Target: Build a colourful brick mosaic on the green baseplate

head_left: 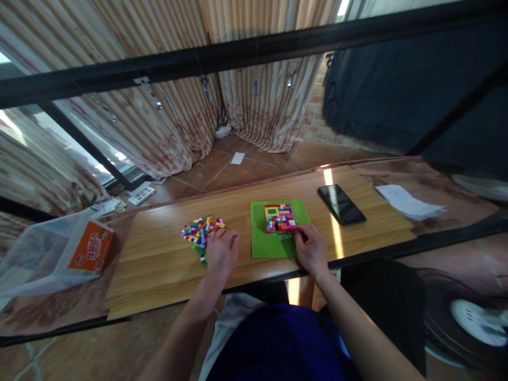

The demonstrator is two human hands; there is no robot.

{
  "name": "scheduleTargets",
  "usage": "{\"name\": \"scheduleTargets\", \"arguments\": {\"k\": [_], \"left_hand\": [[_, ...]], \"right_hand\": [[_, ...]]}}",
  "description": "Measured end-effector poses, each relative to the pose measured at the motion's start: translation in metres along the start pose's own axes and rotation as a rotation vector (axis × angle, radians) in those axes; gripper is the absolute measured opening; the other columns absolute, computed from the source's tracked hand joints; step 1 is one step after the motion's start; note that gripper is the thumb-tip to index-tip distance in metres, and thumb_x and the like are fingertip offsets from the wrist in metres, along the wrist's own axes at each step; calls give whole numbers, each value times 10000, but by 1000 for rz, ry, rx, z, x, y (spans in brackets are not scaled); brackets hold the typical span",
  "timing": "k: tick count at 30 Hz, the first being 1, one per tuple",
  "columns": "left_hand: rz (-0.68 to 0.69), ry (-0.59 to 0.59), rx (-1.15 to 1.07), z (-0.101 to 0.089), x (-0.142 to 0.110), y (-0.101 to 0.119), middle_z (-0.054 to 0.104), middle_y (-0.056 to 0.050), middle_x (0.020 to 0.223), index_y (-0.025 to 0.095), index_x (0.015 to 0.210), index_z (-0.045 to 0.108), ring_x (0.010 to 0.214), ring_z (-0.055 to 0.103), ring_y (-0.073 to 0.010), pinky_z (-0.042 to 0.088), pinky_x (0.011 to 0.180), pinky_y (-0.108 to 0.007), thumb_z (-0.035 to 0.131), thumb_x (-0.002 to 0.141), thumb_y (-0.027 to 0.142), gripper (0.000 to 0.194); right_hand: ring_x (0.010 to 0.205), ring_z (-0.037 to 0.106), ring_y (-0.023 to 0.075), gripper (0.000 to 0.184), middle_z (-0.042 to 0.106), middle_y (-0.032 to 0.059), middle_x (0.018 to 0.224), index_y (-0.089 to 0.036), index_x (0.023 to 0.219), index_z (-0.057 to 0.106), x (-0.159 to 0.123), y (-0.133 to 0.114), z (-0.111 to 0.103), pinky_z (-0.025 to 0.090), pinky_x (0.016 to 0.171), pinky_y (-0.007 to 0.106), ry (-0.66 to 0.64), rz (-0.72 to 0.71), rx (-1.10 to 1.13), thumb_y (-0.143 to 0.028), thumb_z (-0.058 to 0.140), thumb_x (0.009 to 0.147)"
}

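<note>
A low square build of many-coloured toy bricks (278, 218) sits on a green studded baseplate (262, 246). At the build's near right corner, my right hand (311, 247) has thumb and fingers pinched on a magenta toy brick (292, 228). To the left of the baseplate lies a loose pile of small coloured bricks (201, 232). My left hand (222, 250) is at the pile's right side, its fingers curled and closed. Whether a brick is inside those fingers is hidden from view.
A black phone (342, 204) lies on the wooden board (159, 264), right of the baseplate. Farther right is a white paper (410, 202). A clear plastic bin (47, 254) with an orange label stands left. A dark metal bar (238, 53) crosses beyond the table.
</note>
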State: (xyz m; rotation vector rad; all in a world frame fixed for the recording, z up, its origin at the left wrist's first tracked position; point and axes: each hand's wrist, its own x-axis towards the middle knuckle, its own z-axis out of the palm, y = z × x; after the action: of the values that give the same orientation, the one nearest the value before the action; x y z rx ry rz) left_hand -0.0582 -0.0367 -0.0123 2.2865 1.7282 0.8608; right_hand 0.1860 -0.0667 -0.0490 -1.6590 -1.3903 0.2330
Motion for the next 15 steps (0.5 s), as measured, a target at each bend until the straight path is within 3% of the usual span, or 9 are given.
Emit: {"name": "scheduleTargets", "arguments": {"k": [4,7,15], "left_hand": [[-35,1,-329,9,9,24,694,-22,786,197,805,685,755,635,-155,492,711,-283,563,848,188,129],[-46,-1,-454,18,15,41,713,-18,795,192,822,691,751,653,-151,501,710,-277,585,843,188,108],[118,-6,-387,40,26,66,714,-23,846,215,812,713,837,639,-166,466,792,-321,622,849,215,98]], "right_hand": [[806,597,211,211,653,81,857,-184,852,663,0,0,0,461,724,345,-3,11,3,-253,465,856],[807,596,210,214,653,79,862,-184,854,664,0,0,1,461,723,343,-8,14,5,-255,462,857],[811,598,204,208,650,80,877,-180,854,657,0,-1,0,461,734,337,-19,16,6,-241,459,861]]}}
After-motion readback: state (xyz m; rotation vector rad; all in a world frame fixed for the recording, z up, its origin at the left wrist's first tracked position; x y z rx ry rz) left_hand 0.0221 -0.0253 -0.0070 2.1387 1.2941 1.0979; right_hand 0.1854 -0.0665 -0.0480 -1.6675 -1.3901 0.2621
